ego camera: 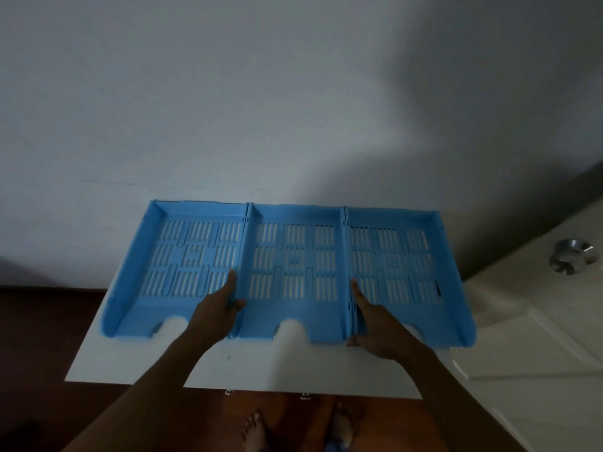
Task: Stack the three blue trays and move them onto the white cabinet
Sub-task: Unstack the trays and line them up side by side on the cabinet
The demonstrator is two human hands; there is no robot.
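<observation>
Three light blue slotted trays lie side by side on a white cabinet top: a left tray, a middle tray and a right tray. Their side walls touch. My left hand clasps the wall between the left and middle trays, with the thumb inside the middle tray. My right hand clasps the wall between the middle and right trays, fingers resting inside the right tray. All three trays rest flat.
A plain grey wall rises right behind the trays. At the right stands a white door with a round metal knob. Dark red floor and my bare feet show below the cabinet's front edge.
</observation>
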